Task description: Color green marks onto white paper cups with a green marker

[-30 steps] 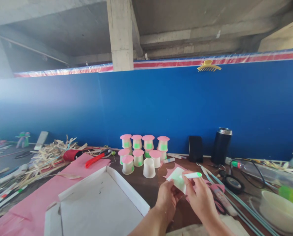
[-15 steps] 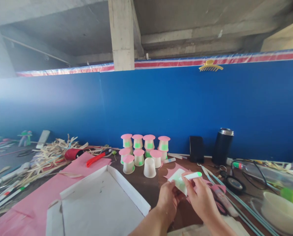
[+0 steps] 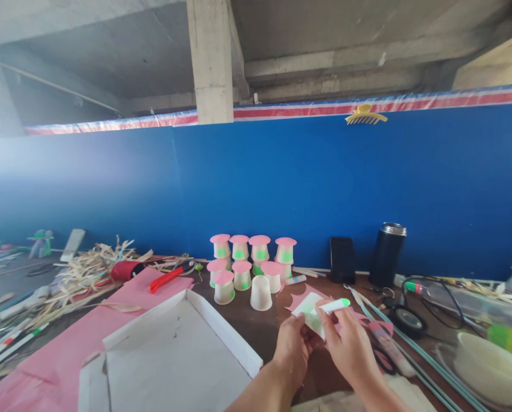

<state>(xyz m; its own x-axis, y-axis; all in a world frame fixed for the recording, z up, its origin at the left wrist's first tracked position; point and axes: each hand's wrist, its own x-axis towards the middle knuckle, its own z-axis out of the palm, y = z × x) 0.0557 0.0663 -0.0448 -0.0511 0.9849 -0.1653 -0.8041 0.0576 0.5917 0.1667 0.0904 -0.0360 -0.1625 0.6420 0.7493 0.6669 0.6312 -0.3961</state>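
Observation:
My left hand (image 3: 293, 342) pinches the lower left edge of a white paper piece (image 3: 309, 309) with a green patch on it. My right hand (image 3: 350, 344) grips a white stick with a green tip (image 3: 335, 305), its tip lying across the paper's upper right edge. Both hands hover over the brown table, right of a shallow white box lid (image 3: 176, 355). Just beyond them stands a plain white paper cup (image 3: 261, 293), upside down. Behind it is a cluster of several upturned cups with pink tops and green patches (image 3: 251, 260).
Pink paper sheets (image 3: 58, 357) lie at the left under the box lid, with red-handled scissors (image 3: 165, 280) and a heap of pale strips (image 3: 82, 274). A black flask (image 3: 386, 254), a black phone (image 3: 341, 260), a white bowl (image 3: 491, 366), cables and thin rods crowd the right. A blue partition stands behind.
The stick's green tip has shifted slightly over the paper; otherwise both hands stay in about the same place with the same hold.

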